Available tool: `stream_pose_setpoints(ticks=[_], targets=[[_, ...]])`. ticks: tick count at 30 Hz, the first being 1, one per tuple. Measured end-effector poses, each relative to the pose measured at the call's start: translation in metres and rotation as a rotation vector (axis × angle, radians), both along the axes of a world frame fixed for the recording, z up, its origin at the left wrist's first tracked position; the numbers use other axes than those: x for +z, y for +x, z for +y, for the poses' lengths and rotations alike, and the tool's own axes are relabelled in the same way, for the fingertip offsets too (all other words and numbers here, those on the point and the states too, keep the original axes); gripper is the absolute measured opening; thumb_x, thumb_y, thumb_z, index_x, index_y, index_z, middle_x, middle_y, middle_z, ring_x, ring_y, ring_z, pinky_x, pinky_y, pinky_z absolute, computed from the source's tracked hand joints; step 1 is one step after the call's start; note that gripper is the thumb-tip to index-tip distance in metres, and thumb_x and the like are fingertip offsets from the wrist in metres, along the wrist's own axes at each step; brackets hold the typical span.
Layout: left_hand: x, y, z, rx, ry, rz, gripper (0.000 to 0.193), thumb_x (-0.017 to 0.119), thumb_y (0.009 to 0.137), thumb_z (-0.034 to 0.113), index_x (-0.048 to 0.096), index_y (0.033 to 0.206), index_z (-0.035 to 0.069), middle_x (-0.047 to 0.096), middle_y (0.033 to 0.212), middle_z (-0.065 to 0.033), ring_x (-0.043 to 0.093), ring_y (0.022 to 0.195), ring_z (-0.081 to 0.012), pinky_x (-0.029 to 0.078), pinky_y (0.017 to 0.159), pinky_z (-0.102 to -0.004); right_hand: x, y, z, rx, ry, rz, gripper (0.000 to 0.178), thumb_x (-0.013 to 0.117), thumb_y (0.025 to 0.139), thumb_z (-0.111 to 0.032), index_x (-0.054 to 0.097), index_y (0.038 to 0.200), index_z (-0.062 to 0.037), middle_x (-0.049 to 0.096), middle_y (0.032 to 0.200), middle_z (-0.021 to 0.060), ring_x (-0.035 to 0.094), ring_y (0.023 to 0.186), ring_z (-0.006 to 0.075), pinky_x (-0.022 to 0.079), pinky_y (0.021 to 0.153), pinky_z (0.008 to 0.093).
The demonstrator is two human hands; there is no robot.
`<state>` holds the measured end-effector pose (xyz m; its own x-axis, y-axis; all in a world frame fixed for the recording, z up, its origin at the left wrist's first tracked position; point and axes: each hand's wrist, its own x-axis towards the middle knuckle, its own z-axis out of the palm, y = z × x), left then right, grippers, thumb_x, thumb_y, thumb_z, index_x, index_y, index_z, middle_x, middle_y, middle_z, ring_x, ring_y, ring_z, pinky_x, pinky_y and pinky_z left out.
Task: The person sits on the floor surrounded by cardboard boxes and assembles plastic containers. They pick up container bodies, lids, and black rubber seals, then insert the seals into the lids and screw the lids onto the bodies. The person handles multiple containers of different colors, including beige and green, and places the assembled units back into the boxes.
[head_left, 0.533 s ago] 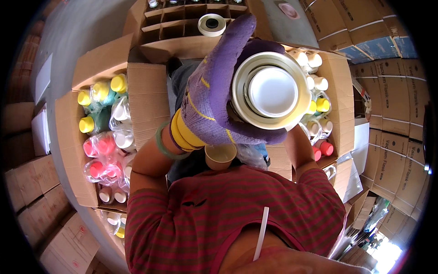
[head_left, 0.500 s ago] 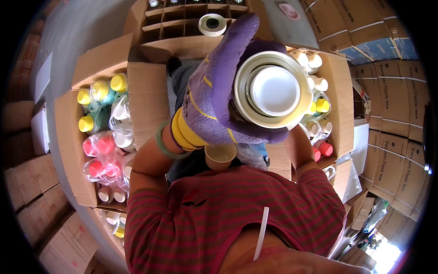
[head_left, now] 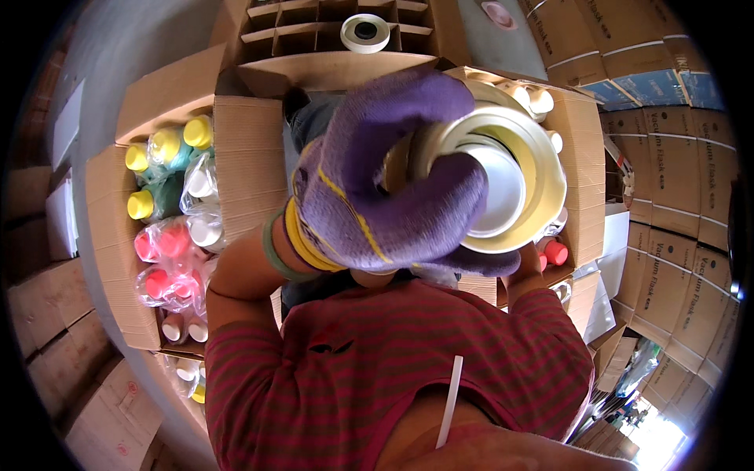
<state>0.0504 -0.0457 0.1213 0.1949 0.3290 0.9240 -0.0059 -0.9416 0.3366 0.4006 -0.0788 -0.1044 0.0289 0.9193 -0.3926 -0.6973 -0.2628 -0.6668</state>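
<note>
My left hand [head_left: 369, 173], in a purple glove with a yellow cuff, curls around the near-left side of a cream flask [head_left: 554, 177]. One fingertip lies over the round white piece [head_left: 503, 192] set inside its rim. The flask's round end faces up at chest height. My right forearm [head_left: 525, 263] runs up behind the flask, which hides my right hand. More purple glove shows under the flask's lower edge; I cannot tell to which hand it belongs. A small cream cup [head_left: 372, 278] on my lap is mostly covered by my left hand.
A divided carton [head_left: 314, 67] stands ahead, with a cream ring-shaped piece [head_left: 365, 33] on its dividers. Open cartons of capped bottles flank me at left [head_left: 251, 149] and right [head_left: 585, 149]. Stacked boxes [head_left: 667, 157] line the right side.
My left hand's upraised digit has come down, and its fingers now curl over the flask's rim. The flask has shifted right and tilted, and the cup on my lap is now mostly covered.
</note>
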Motion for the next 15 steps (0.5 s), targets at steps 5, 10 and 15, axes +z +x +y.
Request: stream_pose_setpoints(ticks=[5,10,15], targets=[[-0.022,0.022,0.025,-0.052,0.076,-0.203,0.075,0.099,0.048,0.035,0.057,0.1,0.0,0.061,0.106,-0.0184,0.063,0.096,-0.0344,0.054,0.082,-0.0414,0.002,-0.001,0.001,-0.003,0.013,0.012,0.066,0.041,0.099,-0.053,0.035,0.149,-0.0106,0.039,0.152,0.0124,0.041,0.136,0.0319,0.031,0.114,0.0511],[-0.027,0.006,0.033,-0.079,0.078,-0.032,0.072,0.099,0.046,0.034,0.059,0.096,0.001,0.064,0.105,-0.0196,0.063,0.098,-0.0345,0.053,0.084,-0.0413,-0.001,-0.003,0.0,0.0,0.012,0.02,0.066,0.041,0.099,-0.053,0.034,0.149,-0.0106,0.039,0.152,0.0123,0.041,0.136,0.0319,0.031,0.114,0.0513],[0.013,-0.004,0.008,-0.024,-0.139,0.112,0.063,0.098,0.049,0.033,0.06,0.088,0.0,0.065,0.102,-0.0211,0.063,0.098,-0.0358,0.054,0.082,-0.0409,-0.016,-0.022,0.014,0.018,-0.009,0.046,0.066,0.041,0.099,-0.053,0.034,0.149,-0.0107,0.038,0.152,0.0123,0.041,0.137,0.032,0.031,0.114,0.0514]])
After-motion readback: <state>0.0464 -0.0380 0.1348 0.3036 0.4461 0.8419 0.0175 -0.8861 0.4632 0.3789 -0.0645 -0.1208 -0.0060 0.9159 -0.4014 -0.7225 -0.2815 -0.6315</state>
